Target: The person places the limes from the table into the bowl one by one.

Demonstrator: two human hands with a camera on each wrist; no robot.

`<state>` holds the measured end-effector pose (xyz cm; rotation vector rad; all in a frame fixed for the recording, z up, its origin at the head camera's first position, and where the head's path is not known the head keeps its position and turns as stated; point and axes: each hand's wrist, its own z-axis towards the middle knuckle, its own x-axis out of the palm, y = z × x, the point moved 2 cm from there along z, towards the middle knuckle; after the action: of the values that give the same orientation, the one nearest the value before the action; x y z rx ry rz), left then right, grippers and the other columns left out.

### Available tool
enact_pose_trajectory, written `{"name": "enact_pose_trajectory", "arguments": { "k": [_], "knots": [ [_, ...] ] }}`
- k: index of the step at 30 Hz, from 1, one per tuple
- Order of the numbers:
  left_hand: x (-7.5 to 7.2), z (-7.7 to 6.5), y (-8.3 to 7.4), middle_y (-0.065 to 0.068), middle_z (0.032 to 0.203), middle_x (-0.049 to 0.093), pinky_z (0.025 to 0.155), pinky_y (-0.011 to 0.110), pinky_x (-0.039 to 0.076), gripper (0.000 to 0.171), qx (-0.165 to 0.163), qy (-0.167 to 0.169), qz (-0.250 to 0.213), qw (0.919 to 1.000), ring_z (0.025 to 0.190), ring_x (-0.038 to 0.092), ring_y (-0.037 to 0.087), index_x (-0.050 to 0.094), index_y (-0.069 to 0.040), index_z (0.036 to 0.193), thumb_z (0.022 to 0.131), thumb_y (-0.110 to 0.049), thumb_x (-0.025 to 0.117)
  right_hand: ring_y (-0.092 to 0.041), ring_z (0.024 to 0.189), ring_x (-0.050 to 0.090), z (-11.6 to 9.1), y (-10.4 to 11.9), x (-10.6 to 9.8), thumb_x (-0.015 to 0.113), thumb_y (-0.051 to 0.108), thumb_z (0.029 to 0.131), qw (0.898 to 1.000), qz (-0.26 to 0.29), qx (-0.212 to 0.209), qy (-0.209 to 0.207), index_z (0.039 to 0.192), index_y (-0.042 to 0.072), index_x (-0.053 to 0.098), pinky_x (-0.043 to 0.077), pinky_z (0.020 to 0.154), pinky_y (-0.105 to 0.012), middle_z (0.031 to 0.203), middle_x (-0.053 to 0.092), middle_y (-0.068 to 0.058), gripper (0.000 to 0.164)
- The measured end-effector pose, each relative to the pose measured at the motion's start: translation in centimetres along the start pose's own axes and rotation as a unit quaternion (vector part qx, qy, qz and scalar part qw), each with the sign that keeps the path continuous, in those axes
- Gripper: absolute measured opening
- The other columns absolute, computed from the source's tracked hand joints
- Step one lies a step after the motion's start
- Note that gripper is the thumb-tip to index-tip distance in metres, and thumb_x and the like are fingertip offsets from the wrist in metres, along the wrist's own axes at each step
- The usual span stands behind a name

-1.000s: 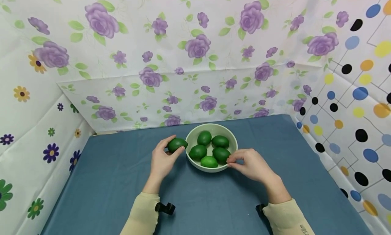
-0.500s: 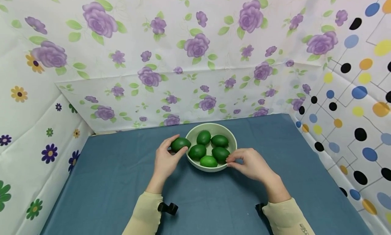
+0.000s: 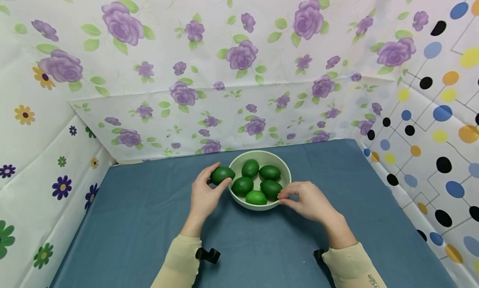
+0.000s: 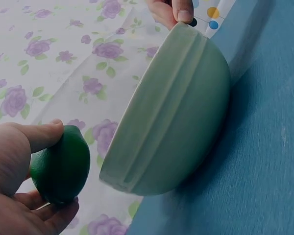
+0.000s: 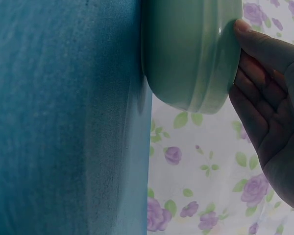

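A dark green lime (image 3: 222,175) is held between the thumb and fingers of my left hand (image 3: 204,194), at the left rim of a pale green bowl (image 3: 258,208). In the left wrist view that lime (image 4: 63,166) is raised beside the bowl (image 4: 161,117), with a gap between them. My right hand (image 3: 307,201) pinches the bowl's right rim; in the right wrist view its thumb (image 5: 264,45) lies on the outside, near the rim. Inside the bowl sit several dark green limes (image 3: 270,172) and one brighter green lime (image 3: 256,197) at the front.
The bowl stands on a blue cloth (image 3: 157,221) covering the table. Behind it rises a white floral sheet (image 3: 209,113), with a dotted sheet (image 3: 430,134) on the right and a daisy-print sheet (image 3: 48,196) on the left.
My left hand has moved a little to the right with its lime, closer over the bowl's left rim. The right hand and bowl stay in place.
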<state>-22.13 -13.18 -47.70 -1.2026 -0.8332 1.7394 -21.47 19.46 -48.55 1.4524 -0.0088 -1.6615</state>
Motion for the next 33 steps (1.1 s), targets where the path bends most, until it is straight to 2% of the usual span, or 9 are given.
{"name": "enact_pose_trajectory", "arguments": {
  "k": [7, 16, 23, 28, 33],
  "knots": [
    [1.4, 0.1, -0.9, 0.011, 0.147, 0.064, 0.1, 0.06, 0.056, 0.061, 0.016, 0.019, 0.016, 0.9996, 0.124, 0.061, 0.033, 0.065, -0.013, 0.15, 0.096, -0.033, 0.086, -0.008, 0.102, 0.073, 0.0, 0.0, -0.1, 0.086, 0.019, 0.094, 1.0, 0.003, 0.008, 0.001, 0.101, 0.025, 0.086, 0.065, 0.088, -0.034, 0.104, 0.077, 0.017, 0.009],
    [2.8, 0.2, -1.7, 0.012, 0.146, 0.064, 0.097, 0.064, 0.057, 0.061, 0.034, 0.041, 0.007, 0.9985, 0.127, 0.06, 0.037, 0.066, -0.008, 0.148, 0.095, -0.029, 0.087, -0.007, 0.102, 0.073, 0.0, -0.1, 0.0, 0.086, 0.019, 0.094, 1.0, 0.004, 0.01, 0.003, 0.101, 0.026, 0.086, 0.065, 0.088, -0.034, 0.104, 0.077, 0.017, 0.01],
    [3.7, 0.2, -1.8, 0.013, 0.151, 0.06, 0.1, 0.058, 0.058, 0.061, 0.03, 0.055, 0.028, 0.9976, 0.133, 0.058, 0.038, 0.065, -0.012, 0.15, 0.096, -0.03, 0.085, -0.006, 0.101, 0.073, 0.0, -0.2, 0.1, 0.086, 0.019, 0.095, 1.0, 0.002, 0.01, 0.006, 0.101, 0.026, 0.086, 0.065, 0.088, -0.034, 0.104, 0.077, 0.017, 0.01],
    [4.3, 0.2, -1.9, 0.013, 0.152, 0.06, 0.102, 0.059, 0.056, 0.06, 0.04, 0.064, 0.042, 0.9963, 0.136, 0.056, 0.04, 0.065, -0.013, 0.149, 0.096, -0.03, 0.086, -0.007, 0.102, 0.073, 0.1, -0.1, 0.0, 0.086, 0.019, 0.094, 1.0, 0.006, 0.01, 0.005, 0.101, 0.026, 0.086, 0.065, 0.088, -0.035, 0.105, 0.077, 0.017, 0.01],
    [4.9, 0.4, -2.1, 0.011, 0.15, 0.061, 0.102, 0.058, 0.056, 0.059, 0.051, 0.079, 0.059, 0.9938, 0.133, 0.057, 0.037, 0.065, -0.013, 0.15, 0.097, -0.029, 0.085, -0.008, 0.102, 0.073, 0.0, -0.1, 0.0, 0.086, 0.018, 0.094, 1.0, 0.009, 0.009, 0.002, 0.1, 0.025, 0.086, 0.065, 0.088, -0.035, 0.104, 0.077, 0.017, 0.01]
  ]
}}
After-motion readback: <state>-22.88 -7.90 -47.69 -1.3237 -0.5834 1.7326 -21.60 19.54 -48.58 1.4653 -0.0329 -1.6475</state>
